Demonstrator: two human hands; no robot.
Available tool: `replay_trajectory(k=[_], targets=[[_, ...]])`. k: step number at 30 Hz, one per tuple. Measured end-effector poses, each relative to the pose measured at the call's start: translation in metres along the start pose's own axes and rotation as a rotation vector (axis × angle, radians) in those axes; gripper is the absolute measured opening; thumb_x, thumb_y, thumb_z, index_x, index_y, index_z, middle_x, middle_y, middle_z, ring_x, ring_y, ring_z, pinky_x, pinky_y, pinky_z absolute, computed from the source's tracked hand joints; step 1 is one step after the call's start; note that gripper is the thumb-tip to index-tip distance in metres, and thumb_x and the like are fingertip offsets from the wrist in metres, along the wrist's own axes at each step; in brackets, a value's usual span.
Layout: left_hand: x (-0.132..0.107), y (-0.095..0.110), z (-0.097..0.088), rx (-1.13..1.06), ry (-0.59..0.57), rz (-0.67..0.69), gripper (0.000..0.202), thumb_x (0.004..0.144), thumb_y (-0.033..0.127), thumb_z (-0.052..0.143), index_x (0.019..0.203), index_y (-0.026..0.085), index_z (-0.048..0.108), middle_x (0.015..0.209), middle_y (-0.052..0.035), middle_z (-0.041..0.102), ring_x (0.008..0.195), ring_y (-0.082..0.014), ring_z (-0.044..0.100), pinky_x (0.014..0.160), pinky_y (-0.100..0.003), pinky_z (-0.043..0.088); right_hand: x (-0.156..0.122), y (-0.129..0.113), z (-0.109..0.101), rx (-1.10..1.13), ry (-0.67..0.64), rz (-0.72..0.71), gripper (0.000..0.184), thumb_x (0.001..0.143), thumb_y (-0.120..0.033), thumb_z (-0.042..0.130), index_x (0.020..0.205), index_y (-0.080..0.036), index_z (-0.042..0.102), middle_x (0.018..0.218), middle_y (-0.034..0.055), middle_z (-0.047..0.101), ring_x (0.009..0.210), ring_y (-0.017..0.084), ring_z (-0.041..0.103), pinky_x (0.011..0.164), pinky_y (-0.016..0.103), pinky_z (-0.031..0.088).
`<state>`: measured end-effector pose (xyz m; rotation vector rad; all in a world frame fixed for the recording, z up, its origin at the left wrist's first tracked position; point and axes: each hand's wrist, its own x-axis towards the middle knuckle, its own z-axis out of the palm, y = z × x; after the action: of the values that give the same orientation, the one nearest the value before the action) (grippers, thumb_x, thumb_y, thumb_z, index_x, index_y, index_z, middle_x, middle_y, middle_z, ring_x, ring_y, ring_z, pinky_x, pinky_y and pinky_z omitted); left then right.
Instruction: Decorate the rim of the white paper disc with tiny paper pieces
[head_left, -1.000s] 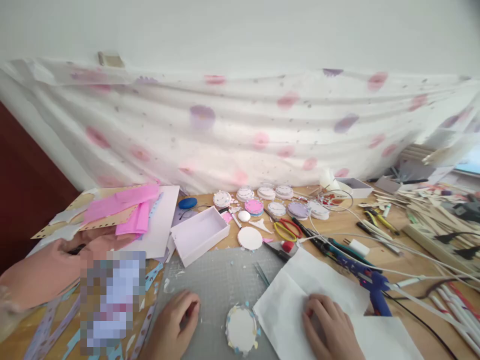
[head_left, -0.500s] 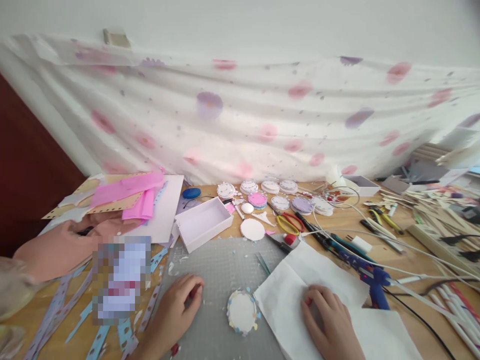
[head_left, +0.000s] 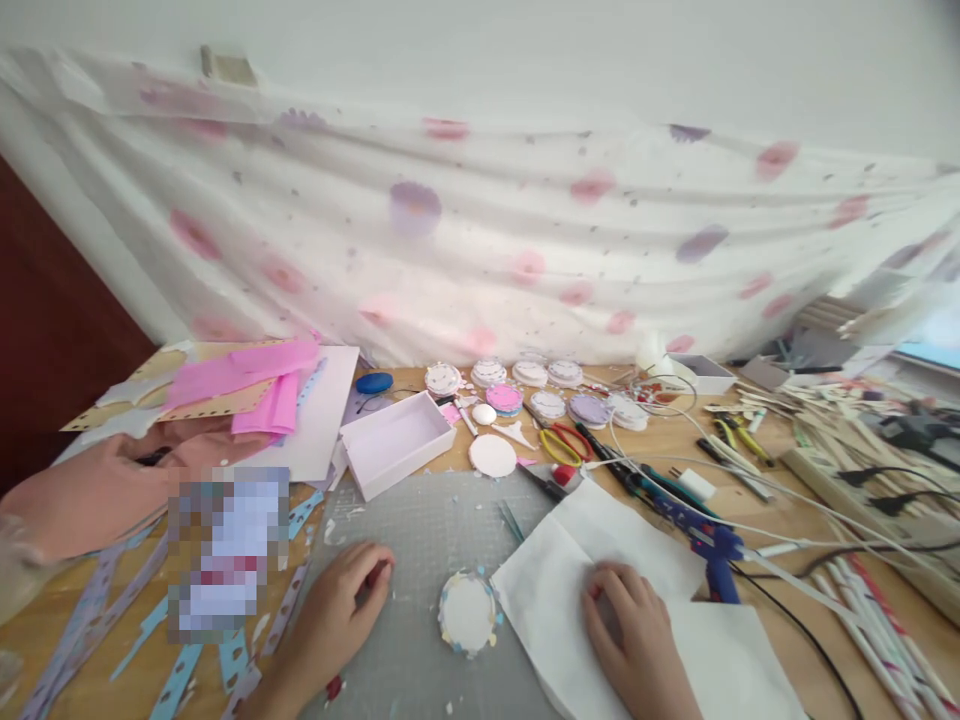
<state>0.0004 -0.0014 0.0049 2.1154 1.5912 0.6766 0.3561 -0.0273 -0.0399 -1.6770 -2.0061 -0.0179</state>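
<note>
Single head-worn view, facing forward and down — close over the desk [head_left: 667, 440], floral sheet [head_left: 480, 230] straight ahead

Left hand [head_left: 346, 597] and right hand [head_left: 631, 625] rest well apart (both loosely curled).

The white paper sheet [head_left: 547, 580] looks matt, the grey mat [head_left: 409, 515] scuffed, the wooden table [head_left: 679, 438] smooth.
</note>
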Motion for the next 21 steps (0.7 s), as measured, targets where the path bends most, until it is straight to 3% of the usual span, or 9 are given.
replay_trajectory(k=[5, 11, 21], targets=[[0.001, 0.003, -0.001, 0.014, 0.026, -0.014, 0.020, 0.091, 0.024, 0.040, 0.084, 0.021, 0.059, 0.075, -0.0012, 0.060, 0.069, -0.0172, 0.058, 0.066, -0.028, 0.046, -0.002, -0.001, -0.003, 0.035, -0.036, -0.001, 0.006, 0.089, -0.026, 0.048, 0.086, -0.022, 0.052, 0.094, 0.0059, 0.059, 0.085, 0.022, 0.058, 0.073, 0.037, 0.046], [-0.001, 0.005, -0.001, 0.016, 0.035, 0.001, 0.020, 0.091, 0.021, 0.040, 0.084, 0.021, 0.059, 0.074, -0.0019, 0.059, 0.069, -0.0171, 0.057, 0.066, -0.028, 0.045, -0.002, 0.012, 0.003, 0.030, -0.013, -0.081, 0.005, 0.085, -0.028, 0.053, 0.086, -0.023, 0.053, 0.092, 0.0053, 0.060, 0.079, 0.022, 0.058, 0.066, 0.035, 0.045], [0.000, -0.004, 0.002, 0.025, 0.000, 0.007, 0.019, 0.092, 0.025, 0.039, 0.084, 0.021, 0.055, 0.075, -0.0016, 0.058, 0.069, -0.0169, 0.056, 0.065, -0.028, 0.044, -0.002, -0.001, 0.000, 0.096, -0.028, 0.031, 0.007, 0.089, -0.027, 0.047, 0.085, -0.023, 0.051, 0.094, 0.0072, 0.058, 0.086, 0.025, 0.056, 0.074, 0.039, 0.043]])
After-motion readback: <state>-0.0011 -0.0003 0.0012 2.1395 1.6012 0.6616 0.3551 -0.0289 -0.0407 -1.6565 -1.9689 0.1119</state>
